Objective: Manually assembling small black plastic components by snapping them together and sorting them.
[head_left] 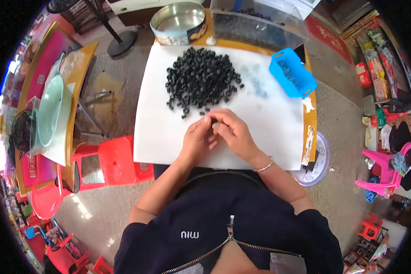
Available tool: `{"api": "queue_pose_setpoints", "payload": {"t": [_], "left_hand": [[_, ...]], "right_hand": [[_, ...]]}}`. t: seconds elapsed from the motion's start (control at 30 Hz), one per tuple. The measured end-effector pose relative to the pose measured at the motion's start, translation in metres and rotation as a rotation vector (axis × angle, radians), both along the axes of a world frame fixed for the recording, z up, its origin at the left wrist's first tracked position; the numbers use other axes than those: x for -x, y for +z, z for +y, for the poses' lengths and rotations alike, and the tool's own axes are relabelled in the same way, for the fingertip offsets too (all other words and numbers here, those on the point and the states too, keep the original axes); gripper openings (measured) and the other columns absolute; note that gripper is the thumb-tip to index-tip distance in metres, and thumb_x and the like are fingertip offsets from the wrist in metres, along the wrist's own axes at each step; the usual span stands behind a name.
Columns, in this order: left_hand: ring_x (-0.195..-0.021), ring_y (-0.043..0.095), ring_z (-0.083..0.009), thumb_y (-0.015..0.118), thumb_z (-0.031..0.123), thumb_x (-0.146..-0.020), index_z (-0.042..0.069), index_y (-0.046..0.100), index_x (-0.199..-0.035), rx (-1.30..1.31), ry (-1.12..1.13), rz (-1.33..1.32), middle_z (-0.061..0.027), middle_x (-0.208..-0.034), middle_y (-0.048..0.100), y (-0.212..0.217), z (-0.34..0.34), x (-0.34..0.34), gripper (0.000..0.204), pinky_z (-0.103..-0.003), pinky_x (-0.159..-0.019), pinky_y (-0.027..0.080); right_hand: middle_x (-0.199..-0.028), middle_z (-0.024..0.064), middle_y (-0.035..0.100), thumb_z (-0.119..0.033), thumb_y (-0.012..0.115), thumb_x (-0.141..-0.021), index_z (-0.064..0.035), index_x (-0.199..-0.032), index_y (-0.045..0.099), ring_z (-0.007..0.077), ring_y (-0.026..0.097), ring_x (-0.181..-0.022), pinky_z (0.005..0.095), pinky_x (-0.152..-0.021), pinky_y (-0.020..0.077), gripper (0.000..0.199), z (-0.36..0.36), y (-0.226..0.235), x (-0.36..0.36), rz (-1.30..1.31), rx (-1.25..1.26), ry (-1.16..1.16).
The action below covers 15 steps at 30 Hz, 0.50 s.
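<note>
My left hand (200, 138) and my right hand (235, 132) meet above the white board (269, 141) on the table, fingertips pinched together. Between them sits a small black piece (213, 121), mostly covered by the fingers; it resembles the loose ones nearby. Just beyond my hands lies a large heap of small black ring-like pieces (201, 77), with a few strays at its near edge. Right of the heap, small clear-bluish bits (258, 84) are scattered on the board. A blue plastic basket (307, 88) holds more such bits.
A round metal tin (178, 34) and a clear plastic bin (242, 29) with dark pieces stand along the far edge. Red stools (118, 160) are at my left, beside a side table with a pale green basin (52, 112). A purple-white tub (323, 160) sits low at the right.
</note>
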<state>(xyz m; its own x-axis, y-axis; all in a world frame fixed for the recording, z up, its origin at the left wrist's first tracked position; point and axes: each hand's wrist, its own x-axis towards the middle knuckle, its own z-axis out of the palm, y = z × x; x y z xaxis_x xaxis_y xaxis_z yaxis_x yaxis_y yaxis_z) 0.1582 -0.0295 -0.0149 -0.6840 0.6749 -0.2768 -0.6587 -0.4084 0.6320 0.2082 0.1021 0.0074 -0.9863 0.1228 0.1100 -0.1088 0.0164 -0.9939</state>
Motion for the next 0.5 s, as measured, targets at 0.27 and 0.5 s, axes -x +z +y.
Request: {"api": "queue_pose_setpoints", "payload": {"t": [0.27,0.5], "left_hand": [[-0.066,0.047,-0.0111,0.047,0.035,-0.095,-0.003,0.047,-0.118,-0.033,-0.116,0.059,-0.0063,-0.086,0.052,-0.002,0.006,0.005,0.044,-0.025,-0.053,0.042],[-0.067,0.048,-0.0110,0.044,0.028,-0.097,-0.005,0.047,-0.117,-0.026,-0.151,0.081,-0.0063,-0.086,0.053,0.001,0.010,0.008,0.038,-0.026,-0.055,0.044]], "right_hand": [[-0.089,0.0066,0.058,-0.003,0.058,-0.083,-0.0023,-0.097,0.061,0.0147,0.057,-0.082,0.0267,-0.073,0.0460,0.015,0.056,0.030,0.030,0.156,-0.368,-0.190],[-0.090,0.0083,0.065,-0.010,0.062,-0.082,-0.0055,-0.105,0.063,0.0143,0.060,-0.081,0.0263,-0.072,0.0471,0.023,0.194,0.089,0.171,0.438,-0.849,-0.579]]}}
